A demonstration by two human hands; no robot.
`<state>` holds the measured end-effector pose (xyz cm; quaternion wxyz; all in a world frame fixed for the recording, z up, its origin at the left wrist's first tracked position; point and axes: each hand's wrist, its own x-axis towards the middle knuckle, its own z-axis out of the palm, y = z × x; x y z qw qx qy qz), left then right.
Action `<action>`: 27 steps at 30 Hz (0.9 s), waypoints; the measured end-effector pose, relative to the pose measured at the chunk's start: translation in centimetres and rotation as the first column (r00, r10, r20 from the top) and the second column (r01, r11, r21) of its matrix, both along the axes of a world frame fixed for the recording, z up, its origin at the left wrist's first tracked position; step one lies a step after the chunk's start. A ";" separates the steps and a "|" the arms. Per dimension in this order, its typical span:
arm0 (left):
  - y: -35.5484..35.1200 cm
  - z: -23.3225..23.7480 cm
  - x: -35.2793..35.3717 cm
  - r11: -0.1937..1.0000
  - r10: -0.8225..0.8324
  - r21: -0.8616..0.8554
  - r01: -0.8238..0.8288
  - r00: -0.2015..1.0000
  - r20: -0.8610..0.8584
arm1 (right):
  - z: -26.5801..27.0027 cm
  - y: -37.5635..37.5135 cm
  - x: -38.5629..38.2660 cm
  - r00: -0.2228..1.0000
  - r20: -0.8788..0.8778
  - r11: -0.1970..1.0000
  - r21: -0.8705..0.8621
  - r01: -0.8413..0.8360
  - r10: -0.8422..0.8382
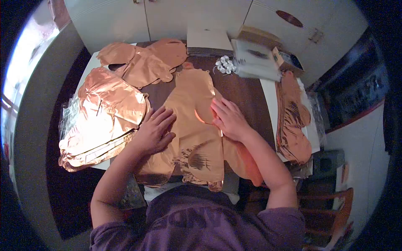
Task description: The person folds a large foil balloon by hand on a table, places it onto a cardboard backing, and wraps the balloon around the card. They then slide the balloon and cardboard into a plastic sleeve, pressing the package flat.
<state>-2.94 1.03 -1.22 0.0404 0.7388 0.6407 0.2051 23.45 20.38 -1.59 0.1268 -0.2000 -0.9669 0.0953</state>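
A flat, uninflated copper-coloured foil balloon [190, 100] lies on the dark tabletop in front of me, its lower end reaching the near table edge. My left hand [157, 130] rests palm down on its left side, fingers spread. On the opposite side, my right hand [230, 120] lies flat with stretched fingers at the balloon's edge, beside a curved fold. Both hands are open and hold nothing. Just left of my left hand is a shiny stack of similar foil balloons [111, 102].
More copper foil [144, 60] lies at the back left, and a folded pile [291, 121] sits at the right. A white bundle [225, 65], clear plastic packets [256, 58] and a small box [288, 60] are at the back. A wooden chair [335, 209] stands lower right.
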 end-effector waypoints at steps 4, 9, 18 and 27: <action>0.4 0.2 1.1 1.000 0.017 0.013 -0.017 0.999 0.048 | 0.7 -0.2 2.0 0.996 0.038 0.997 0.022 0.079 -0.080; 1.1 -0.3 1.6 1.000 -0.003 0.028 0.003 1.000 -0.012 | 1.2 0.3 1.7 0.997 0.072 0.998 0.063 0.028 -0.032; 0.6 -0.3 1.2 1.000 0.020 -0.012 -0.019 0.999 0.029 | 0.1 0.6 1.0 0.998 0.025 0.996 0.067 0.060 -0.062; 0.5 -0.5 1.1 1.000 0.013 0.008 -0.013 0.999 0.037 | 0.5 0.7 1.7 0.996 0.031 0.995 0.057 0.082 -0.084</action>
